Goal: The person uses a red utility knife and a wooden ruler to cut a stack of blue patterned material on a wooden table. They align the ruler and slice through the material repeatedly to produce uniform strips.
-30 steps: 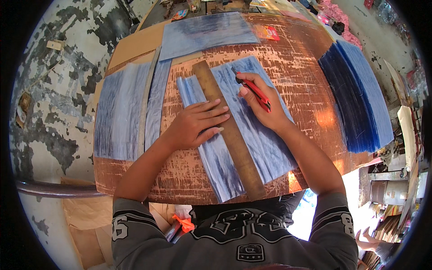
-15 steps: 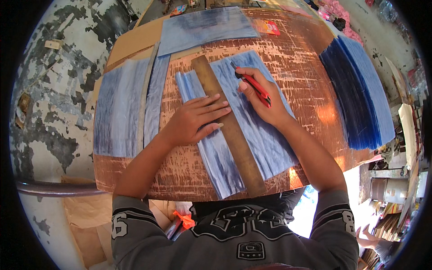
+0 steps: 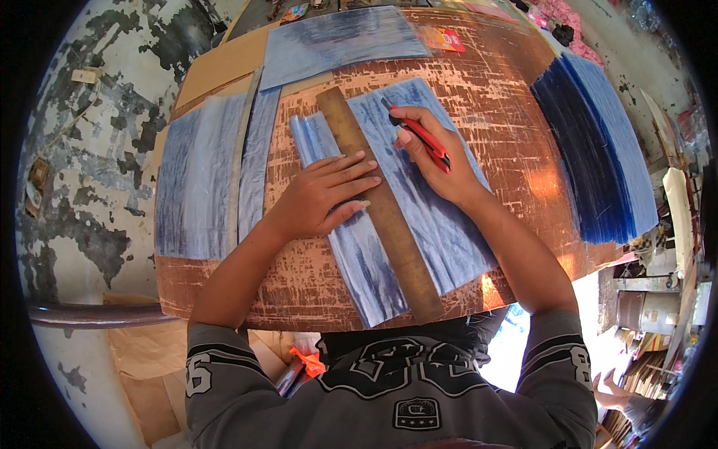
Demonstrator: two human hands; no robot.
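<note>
My left hand (image 3: pixel 329 191) lies flat with its fingers spread, pressing on a long brown straightedge (image 3: pixel 385 228). The straightedge slants across a blue streaked sheet (image 3: pixel 441 224), whose left part (image 3: pixel 355 262) shows on its other side with a folded or layered edge. In my right hand (image 3: pixel 441 153) is a red utility knife (image 3: pixel 426 138), gripped between thumb and fingers. Its dark tip points up and left, over the upper part of the sheet. Whether the tip touches the sheet, I cannot tell.
A worn brown table (image 3: pixel 516 150) carries everything. A thick stack of blue sheets (image 3: pixel 598 150) stands at the right. More blue sheets (image 3: pixel 202 179) lie at the left beside a thin strip (image 3: pixel 241 157), and another sheet (image 3: pixel 344 41) is at the back near a red card (image 3: pixel 446 39).
Hardly anything differs. The knife and my right hand have shifted very slightly, and the whole view has tilted a little. My left hand stays on the straightedge.
</note>
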